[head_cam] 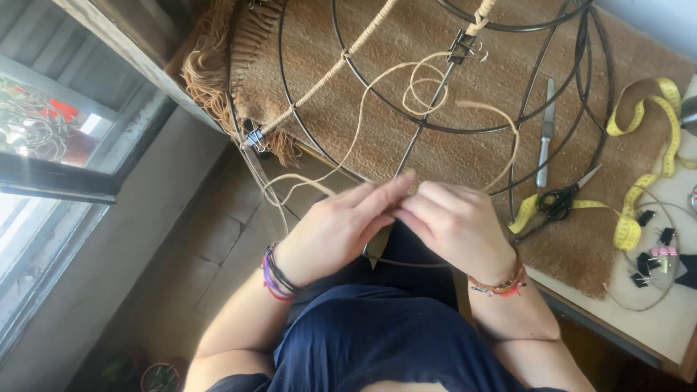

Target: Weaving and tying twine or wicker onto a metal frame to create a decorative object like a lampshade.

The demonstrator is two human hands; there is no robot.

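The left hand (pixel 337 229) and right hand (pixel 454 221) meet fingertip to fingertip, both pinched shut on a pale cord (pixel 377 87) (it loops up over the wire frame (pixel 435 109)). Scissors (pixel 559 202) and a yellow tape measure (pixel 642 181) lie on the mat to the right.

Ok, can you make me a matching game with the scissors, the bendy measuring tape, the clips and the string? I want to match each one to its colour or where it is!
Things:
1. scissors
2. measuring tape
3. binder clips
4. cord

Descriptions:
A. pale tan, looping across the wire frame down to both hands
B. yellow, curling over the woven mat
C. small and black, scattered on the white table at the right
D. black handles, lying on the yellow strip

Pairs: 1-D, 2-B, 3-C, 4-A
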